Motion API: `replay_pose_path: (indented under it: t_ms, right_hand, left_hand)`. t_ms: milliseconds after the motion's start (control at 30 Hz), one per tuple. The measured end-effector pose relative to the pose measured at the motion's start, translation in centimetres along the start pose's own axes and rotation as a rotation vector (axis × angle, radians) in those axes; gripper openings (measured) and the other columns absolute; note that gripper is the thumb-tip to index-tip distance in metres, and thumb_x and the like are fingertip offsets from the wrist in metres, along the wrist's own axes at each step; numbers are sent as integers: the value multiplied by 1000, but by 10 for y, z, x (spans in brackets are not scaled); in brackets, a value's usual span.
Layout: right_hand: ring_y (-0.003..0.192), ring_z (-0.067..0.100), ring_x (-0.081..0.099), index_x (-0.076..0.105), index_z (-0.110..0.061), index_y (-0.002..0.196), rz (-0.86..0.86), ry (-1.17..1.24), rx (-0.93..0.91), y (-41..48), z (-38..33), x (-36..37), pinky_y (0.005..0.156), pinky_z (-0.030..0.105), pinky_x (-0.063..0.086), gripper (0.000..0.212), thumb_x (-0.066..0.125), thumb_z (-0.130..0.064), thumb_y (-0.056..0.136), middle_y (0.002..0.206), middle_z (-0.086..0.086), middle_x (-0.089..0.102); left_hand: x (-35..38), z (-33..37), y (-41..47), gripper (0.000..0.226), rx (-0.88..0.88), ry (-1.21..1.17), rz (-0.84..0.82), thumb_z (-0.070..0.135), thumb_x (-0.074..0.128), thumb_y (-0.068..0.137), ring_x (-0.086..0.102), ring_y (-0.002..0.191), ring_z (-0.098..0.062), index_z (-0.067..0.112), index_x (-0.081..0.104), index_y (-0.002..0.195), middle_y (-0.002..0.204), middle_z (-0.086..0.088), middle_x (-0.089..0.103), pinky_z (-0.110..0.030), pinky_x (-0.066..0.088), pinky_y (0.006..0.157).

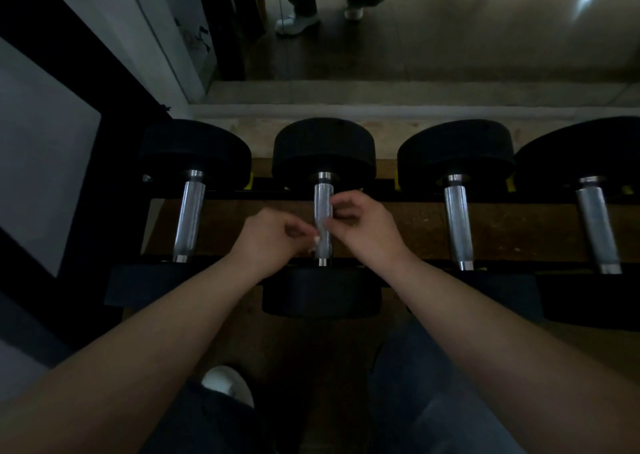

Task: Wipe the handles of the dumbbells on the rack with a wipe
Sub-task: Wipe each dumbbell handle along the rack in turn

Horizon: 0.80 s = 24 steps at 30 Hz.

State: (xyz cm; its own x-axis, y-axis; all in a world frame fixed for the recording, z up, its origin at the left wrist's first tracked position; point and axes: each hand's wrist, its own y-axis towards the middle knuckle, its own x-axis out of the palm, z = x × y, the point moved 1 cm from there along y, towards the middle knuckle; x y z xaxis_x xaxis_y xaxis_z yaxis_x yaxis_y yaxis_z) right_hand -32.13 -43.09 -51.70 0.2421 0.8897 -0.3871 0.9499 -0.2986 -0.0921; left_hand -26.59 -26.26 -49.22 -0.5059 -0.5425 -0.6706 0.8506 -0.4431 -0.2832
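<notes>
Risking losing the wipe (316,239): pinching only a small pale scrap of it at the curled fingertips of the left hand (273,235), so probably slipping free when dragging over rough knurling. Curling the right hand (363,225) likewise against the handle (322,208), seemingly pinching the wipe's other edge, though struggling to confirm in dim light. Possibly skipping the underside. Gleaming silver, looking textured, sitting between black weights on the rack (415,194), second dumbbell from the left.
</notes>
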Motion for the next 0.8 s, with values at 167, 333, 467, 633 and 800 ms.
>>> replay_pose_path:
  t_ms: [167, 333, 467, 633, 800]
  right_hand:
    - [101, -11, 62, 63, -31, 117, -20, 54, 13, -2, -1, 0, 81, 16, 54, 33, 76, -23, 88, 110, -19, 68]
    - [99, -11, 63, 62, -32, 117, -22, 59, 14, -2, -1, 0, 74, 11, 52, 33, 75, -21, 89, 110, -19, 66]
    - [95, -12, 63, 61, -34, 115, 2, 49, 12, -2, 0, 1, 69, 8, 51, 33, 75, -19, 88, 103, -22, 66]
    - [96, -11, 64, 60, -33, 116, -29, 73, 10, -3, -1, -1, 75, 14, 54, 34, 75, -20, 89, 102, -22, 66]
    - [94, -9, 66, 59, -34, 116, -34, 72, 11, -3, -3, 0, 74, 16, 58, 33, 74, -19, 90, 105, -18, 68]
  left_hand:
    - [2, 16, 32, 9, -30, -318, 262, 26, 72, 89, 69, 76, 0, 35, 74, 89, 82, 10, 74, -24, 57, 80]
    - [0, 20, 29, 7, -105, -239, 181, 23, 70, 91, 69, 82, -7, 29, 73, 91, 85, 7, 72, -25, 56, 77]
    - [-1, 12, -2, 6, -197, -1, -157, 23, 77, 85, 68, 82, -6, 28, 74, 85, 84, 6, 73, -22, 52, 72]
    - [-3, 19, 22, 9, -219, -290, 79, 16, 76, 85, 71, 83, -10, 24, 74, 85, 85, 1, 75, -25, 58, 77]
    - [-3, 14, 20, 8, -231, -145, -81, 15, 75, 85, 66, 82, -10, 21, 74, 81, 80, 3, 70, -24, 55, 76]
